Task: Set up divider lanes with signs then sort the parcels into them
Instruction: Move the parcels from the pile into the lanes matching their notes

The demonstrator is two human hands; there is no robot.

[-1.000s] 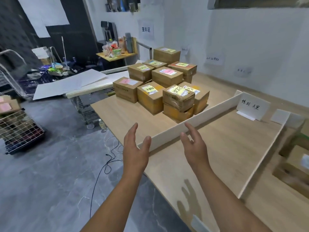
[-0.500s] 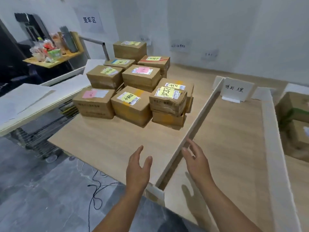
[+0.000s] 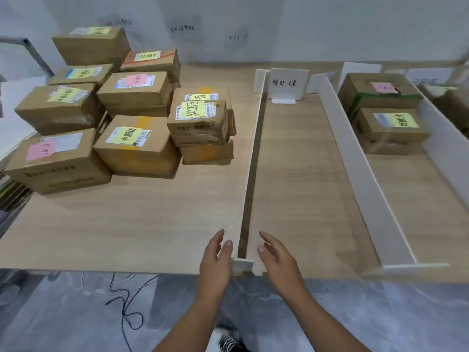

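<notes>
Head view: both hands at near edge of worktop (image 3: 127, 224), flanking the near end of the divider (image 3: 252, 161). Left hand (image 3: 215, 260) sits just left of the board end, right hand (image 3: 276, 260) just right of it. Both grips open: fingers straight and relaxed, palms facing each other, nothing held. Can't tell if the left thumb touches the board. Right hand looks clear of it.

Divider is a thin white board standing on edge, long axis near-to-far, running from between the hands up toward the sign (image 3: 289, 83). A small white foot (image 3: 242, 265) sits at its near end. Second divider (image 3: 355, 161) lies to the right, roughly parallel, so there is a lane between them. Sign stands upright at the far end of that lane.

Parcels (image 3: 137, 138) are in an unsorted pile at far left of worktop, left of the divider and well apart from both hands. Two boxes (image 3: 388, 123) sit right of the second divider.

Judgement: lane setup is about done here and sorting has barely started. The board end lies straight between the palms, left hand slightly nearer. With the axis pointing away from the person, a sideways nudge at this end would swing the whole board. For the pile, left hand is on the nearer side.
</notes>
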